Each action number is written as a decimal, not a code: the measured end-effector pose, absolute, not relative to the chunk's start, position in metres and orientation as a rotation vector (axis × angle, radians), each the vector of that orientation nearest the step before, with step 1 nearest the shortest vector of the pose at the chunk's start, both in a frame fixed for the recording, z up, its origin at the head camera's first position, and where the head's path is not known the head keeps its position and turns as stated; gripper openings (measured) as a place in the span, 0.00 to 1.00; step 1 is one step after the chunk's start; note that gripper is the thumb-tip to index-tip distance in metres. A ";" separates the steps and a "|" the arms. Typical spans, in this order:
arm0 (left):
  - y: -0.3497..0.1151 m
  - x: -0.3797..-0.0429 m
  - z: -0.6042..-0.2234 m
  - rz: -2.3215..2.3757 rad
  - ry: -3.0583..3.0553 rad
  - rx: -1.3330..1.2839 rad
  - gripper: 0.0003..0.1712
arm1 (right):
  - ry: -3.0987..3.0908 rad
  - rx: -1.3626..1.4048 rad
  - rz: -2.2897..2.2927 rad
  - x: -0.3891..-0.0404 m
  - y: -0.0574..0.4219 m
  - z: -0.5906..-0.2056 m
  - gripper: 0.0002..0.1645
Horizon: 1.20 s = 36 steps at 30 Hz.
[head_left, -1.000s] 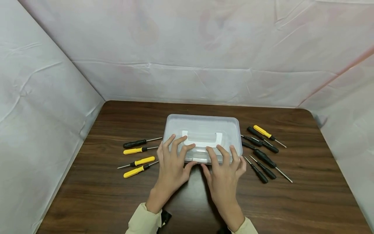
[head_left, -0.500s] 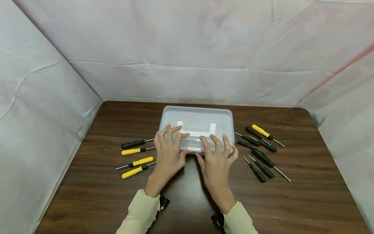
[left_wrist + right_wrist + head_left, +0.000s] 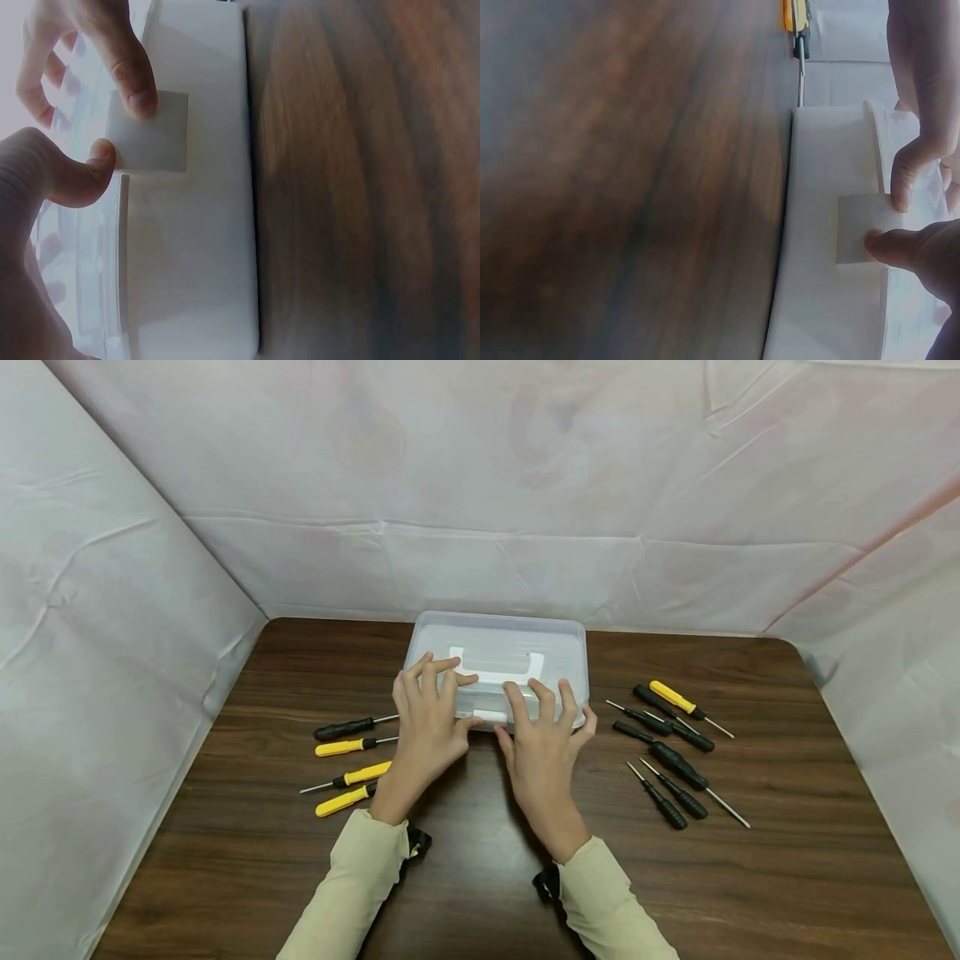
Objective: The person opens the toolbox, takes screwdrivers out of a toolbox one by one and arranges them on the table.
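A translucent plastic box (image 3: 502, 631) with its lid down sits at the back of the table, below a white carry handle (image 3: 495, 677). My left hand (image 3: 426, 718) spreads its fingers over the lid's left front, thumb at the front edge. Likewise, my right hand (image 3: 543, 760) rests spread fingertips on the right front of the lid. In the left wrist view both thumbs touch the white front latch (image 3: 165, 139), which lies flat against the box's front wall. The right wrist view shows the same latch (image 3: 851, 244) under the thumbs.
Several screwdrivers with yellow or black handles lie left of the box, including a black screwdriver (image 3: 343, 729). More lie to the right, among them a yellow screwdriver (image 3: 672, 695) and a large black screwdriver (image 3: 675, 762). White cloth walls (image 3: 495, 485) border the wooden table (image 3: 750, 893).
Both hands have moved away from the body, and the box has slid with them toward the back edge of the table. The screwdrivers have stayed in place.
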State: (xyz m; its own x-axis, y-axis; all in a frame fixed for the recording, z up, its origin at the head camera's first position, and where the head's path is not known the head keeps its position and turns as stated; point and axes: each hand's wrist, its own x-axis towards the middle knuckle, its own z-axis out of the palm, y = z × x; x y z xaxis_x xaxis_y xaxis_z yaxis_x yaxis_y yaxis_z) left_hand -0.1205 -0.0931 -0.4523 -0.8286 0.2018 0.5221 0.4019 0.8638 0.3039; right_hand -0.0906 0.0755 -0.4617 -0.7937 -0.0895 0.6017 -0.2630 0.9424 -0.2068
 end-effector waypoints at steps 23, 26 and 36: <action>-0.119 -0.156 -0.444 -0.604 -2.629 -0.367 0.35 | -2.490 0.268 0.322 -0.132 0.050 -0.460 0.45; -0.124 -0.159 -0.443 -0.614 -2.647 -0.343 0.34 | -2.513 0.269 0.321 -0.136 0.044 -0.459 0.44; -0.139 -0.165 -0.444 -0.650 -2.647 -0.308 0.34 | -2.553 0.290 0.284 -0.148 0.029 -0.459 0.43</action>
